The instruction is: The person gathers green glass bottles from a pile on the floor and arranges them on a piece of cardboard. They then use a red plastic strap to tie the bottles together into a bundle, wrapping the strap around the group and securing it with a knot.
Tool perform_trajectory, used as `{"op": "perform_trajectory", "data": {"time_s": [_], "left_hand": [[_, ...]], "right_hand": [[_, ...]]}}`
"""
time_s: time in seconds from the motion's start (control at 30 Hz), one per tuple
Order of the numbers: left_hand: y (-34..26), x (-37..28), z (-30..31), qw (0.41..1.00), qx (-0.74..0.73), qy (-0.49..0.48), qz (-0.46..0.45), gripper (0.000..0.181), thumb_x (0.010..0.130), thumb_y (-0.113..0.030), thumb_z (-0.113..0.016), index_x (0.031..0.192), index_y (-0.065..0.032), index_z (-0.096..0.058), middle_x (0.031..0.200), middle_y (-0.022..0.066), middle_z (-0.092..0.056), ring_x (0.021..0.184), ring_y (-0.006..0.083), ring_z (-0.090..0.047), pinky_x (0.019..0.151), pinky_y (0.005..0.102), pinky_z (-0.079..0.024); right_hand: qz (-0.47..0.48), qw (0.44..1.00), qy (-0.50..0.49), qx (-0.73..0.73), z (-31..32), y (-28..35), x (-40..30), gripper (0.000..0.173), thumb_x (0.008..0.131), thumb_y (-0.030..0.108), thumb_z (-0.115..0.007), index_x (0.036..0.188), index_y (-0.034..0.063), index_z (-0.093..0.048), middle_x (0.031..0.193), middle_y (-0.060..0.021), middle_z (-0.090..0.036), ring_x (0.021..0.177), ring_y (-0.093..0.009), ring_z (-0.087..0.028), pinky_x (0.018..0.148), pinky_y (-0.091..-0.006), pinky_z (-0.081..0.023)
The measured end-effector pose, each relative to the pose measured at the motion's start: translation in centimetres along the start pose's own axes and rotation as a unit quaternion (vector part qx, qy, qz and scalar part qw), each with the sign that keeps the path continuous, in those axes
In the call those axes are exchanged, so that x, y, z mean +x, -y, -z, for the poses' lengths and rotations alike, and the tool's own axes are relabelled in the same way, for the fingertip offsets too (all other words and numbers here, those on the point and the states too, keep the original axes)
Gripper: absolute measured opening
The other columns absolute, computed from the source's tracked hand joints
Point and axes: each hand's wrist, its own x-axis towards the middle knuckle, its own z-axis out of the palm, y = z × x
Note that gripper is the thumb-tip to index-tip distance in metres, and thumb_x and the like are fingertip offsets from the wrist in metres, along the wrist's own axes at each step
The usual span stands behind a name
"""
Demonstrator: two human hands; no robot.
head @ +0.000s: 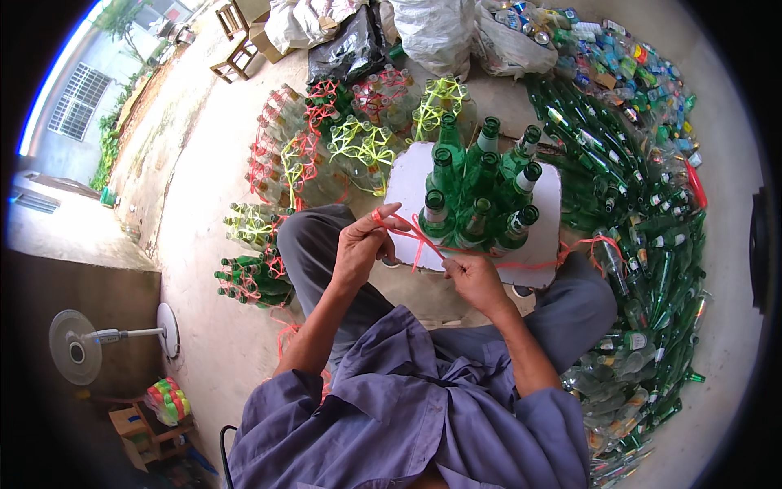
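Observation:
Several green glass bottles [482,177] stand upright in a tight group on a small white board [406,171] before my knees. Red plastic twine [421,238] runs low around the near side of the group and crosses itself at the near left bottle. My left hand [361,247] has the twine looped over a finger, left of the bottles. Between thumb and fingertips, my right hand [476,278] pinches the twine at the board's near edge. A length of it trails right over my knee. The far side of the group hides whether the twine passes behind.
Tied bundles of clear bottles [281,159] and green bottles [253,281] stand left and beyond. Loose green bottles [611,165] are heaped along the right wall, with plastic bottles [635,61] farther back. White sacks [434,36], a wooden chair [235,46] and a fan [76,348] are around.

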Motion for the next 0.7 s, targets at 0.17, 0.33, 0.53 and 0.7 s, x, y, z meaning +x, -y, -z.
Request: {"op": "perform_trajectory", "data": {"time_s": [0.17, 0.33, 0.53, 0.7], "left_hand": [[-0.1, 0.2, -0.4, 1.0, -0.002, 0.009, -0.015, 0.043, 0.095, 0.005, -0.04, 0.134, -0.0033, -0.057, 0.096, 0.0128, -0.073, 0.053, 0.0088, -0.06, 0.049, 0.02, -0.044], [-2.2, 0.4, -1.0, 0.996, 0.071, 0.039, -0.027, 0.044, 0.095, 0.005, -0.044, 0.135, -0.0073, -0.058, 0.088, 0.0096, -0.072, 0.054, 0.0076, -0.06, 0.048, 0.0209, -0.045], [-3.8, 2.1, -3.5, 0.986, 0.162, 0.046, -0.001, 0.038, 0.093, -0.003, -0.058, 0.131, -0.0078, -0.062, 0.079, 0.0057, -0.071, 0.058, 0.0064, -0.061, 0.052, 0.0218, -0.048], [-5.2, 3.2, -5.1, 0.917, 0.39, 0.009, -0.081, 0.037, 0.083, -0.01, -0.072, 0.119, -0.0041, -0.068, 0.074, 0.0007, -0.068, 0.059, 0.0044, -0.055, 0.056, 0.0236, -0.047]], "right_hand": [[0.032, 0.997, -0.013, 0.075, -0.2, 0.8, -0.2, 0.028, 0.095, 0.02, -0.062, 0.081, -0.0041, -0.066, 0.064, -0.0099, -0.064, 0.059, -0.013, -0.059, 0.058, -0.0326, -0.046], [0.002, 0.988, 0.038, 0.15, 0.0, 2.9, 0.1, 0.023, 0.098, 0.017, -0.06, 0.09, -0.0015, -0.072, 0.072, 0.0008, -0.066, 0.058, -0.003, -0.051, 0.052, -0.0214, -0.04], [0.003, 0.976, 0.046, 0.214, -0.7, 2.9, 0.5, 0.023, 0.097, 0.016, -0.062, 0.084, -0.0006, -0.07, 0.064, 0.0021, -0.059, 0.053, -0.003, -0.046, 0.05, -0.0223, -0.038], [-0.01, 0.973, 0.025, 0.231, -0.4, 2.6, 0.3, 0.026, 0.097, 0.018, -0.062, 0.079, 0.0003, -0.069, 0.06, 0.0036, -0.057, 0.052, -0.003, -0.046, 0.049, -0.0232, -0.037]]}}
